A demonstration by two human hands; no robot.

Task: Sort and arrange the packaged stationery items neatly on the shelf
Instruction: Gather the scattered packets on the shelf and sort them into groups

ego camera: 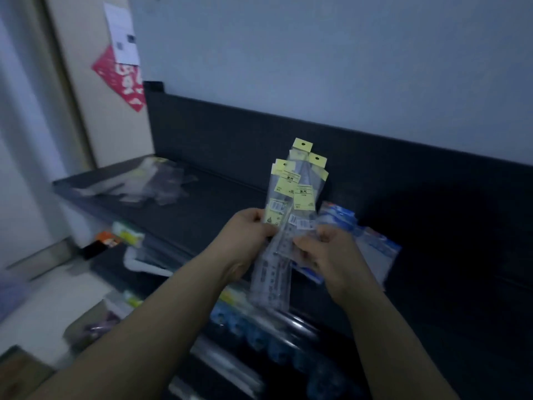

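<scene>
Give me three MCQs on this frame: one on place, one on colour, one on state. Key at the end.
1. Where do the loose clear packets lie?
A) at the far left of the top shelf
B) on the floor
C) taped to the wall

2. The header cards on the ruler packs are:
A) red
B) yellow
C) green

3. The ruler packs are:
A) lying flat on the shelf, untouched
B) gripped upright by the left hand and the right hand
C) hung on a hook

Key:
1 A: the packets rest on the dark surface near the shelf's left end.
2 B: yellow tabs with punched holes top the fanned bundle.
3 B: both hands curl round the bundle's lower part, with the tabs pointing up.
</scene>
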